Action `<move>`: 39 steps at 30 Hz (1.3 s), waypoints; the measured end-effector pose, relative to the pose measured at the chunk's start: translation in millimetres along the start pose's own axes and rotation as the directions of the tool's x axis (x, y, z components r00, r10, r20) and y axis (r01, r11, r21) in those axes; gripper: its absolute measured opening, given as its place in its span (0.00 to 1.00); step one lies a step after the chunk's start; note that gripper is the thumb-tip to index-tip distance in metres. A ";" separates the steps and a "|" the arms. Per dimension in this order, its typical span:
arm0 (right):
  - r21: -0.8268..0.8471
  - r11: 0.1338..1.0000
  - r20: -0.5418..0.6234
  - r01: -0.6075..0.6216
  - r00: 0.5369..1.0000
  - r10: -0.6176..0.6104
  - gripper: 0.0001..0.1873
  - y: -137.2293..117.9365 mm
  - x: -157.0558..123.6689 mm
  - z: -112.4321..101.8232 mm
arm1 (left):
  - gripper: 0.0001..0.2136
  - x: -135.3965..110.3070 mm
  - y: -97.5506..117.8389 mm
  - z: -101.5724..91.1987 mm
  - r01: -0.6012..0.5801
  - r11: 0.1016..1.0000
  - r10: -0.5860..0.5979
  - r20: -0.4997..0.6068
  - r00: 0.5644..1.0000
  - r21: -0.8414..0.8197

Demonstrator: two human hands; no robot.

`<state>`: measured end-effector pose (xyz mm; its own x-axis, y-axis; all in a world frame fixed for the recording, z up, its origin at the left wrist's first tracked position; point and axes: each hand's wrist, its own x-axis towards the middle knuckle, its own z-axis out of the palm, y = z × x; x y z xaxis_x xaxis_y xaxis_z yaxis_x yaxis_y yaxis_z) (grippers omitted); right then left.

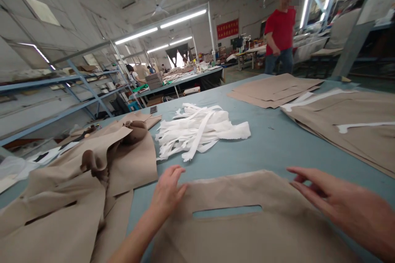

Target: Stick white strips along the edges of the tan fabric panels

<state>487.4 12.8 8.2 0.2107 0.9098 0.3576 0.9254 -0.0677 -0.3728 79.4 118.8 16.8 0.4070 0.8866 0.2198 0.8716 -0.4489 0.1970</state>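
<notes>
One slotted tan panel (pixel 228 240), on the blue table (pixel 263 148), nearer me than the heap of white strips (pixel 197 129). Slot already cut through; a pale line runs along the far edge, though I cannot tell whether a strip is fixed there. My left hand (pixel 168 189), nearer me than the heap, at the panel's far left corner: fingers and thumb parted, grasping nothing visible. My right hand (pixel 342 201), nearer me and right of the heap, beside the panel's right edge: fingers loosely bent, likewise free. Tan stack (pixel 354 144), right of the heap, white strips on top, apparently further along. Tan pieces (pixel 132 168), left of the heap, at least one slit, no strip seen; probably yet to be finished. The heap looks unused. One red banner (pixel 227 29), far beyond the heap: characters too blurred to read; no brand or label legible.
</notes>
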 end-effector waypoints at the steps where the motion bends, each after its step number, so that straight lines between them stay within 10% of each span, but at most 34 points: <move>1: 0.049 0.997 0.045 0.052 0.998 -0.054 0.21 -14.9 15.3 -3.1 | 0.18 17.1 -3.9 5.3 0.005 1.000 -0.005 -0.019 1.000 0.021; 10: 0.168 0.934 0.174 0.316 0.923 -0.343 0.14 -77.6 83.2 14.9 | 0.05 107.5 -12.3 23.8 0.017 0.998 -0.015 -0.032 0.999 0.058; 18: 0.249 0.956 0.342 0.158 0.909 -0.239 0.16 -49.9 109.4 44.0 | 0.13 172.1 -65.3 -41.0 0.226 0.973 -0.229 -0.139 0.963 -0.039; 24: 0.401 0.915 0.373 0.034 0.907 -0.197 0.20 -28.2 108.4 71.6 | 0.18 202.8 -96.0 -82.0 0.397 0.918 -0.370 -0.379 0.849 -0.006; 33: 0.396 0.908 0.266 0.140 0.928 -0.260 0.19 -28.6 102.2 75.3 | 0.12 126.7 7.7 24.0 -0.105 0.978 0.105 0.009 0.994 0.180; 39: 0.347 0.909 0.205 0.230 0.927 -0.313 0.19 -26.4 102.8 67.5 | 0.08 141.1 -13.9 16.7 -0.103 0.936 0.085 0.069 0.994 0.338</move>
<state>463.4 135.8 -3.0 -0.1592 0.9487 0.2731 0.7802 0.2903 -0.5540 129.3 252.1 29.1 0.4974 0.8508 0.1695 0.8657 -0.4741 -0.1609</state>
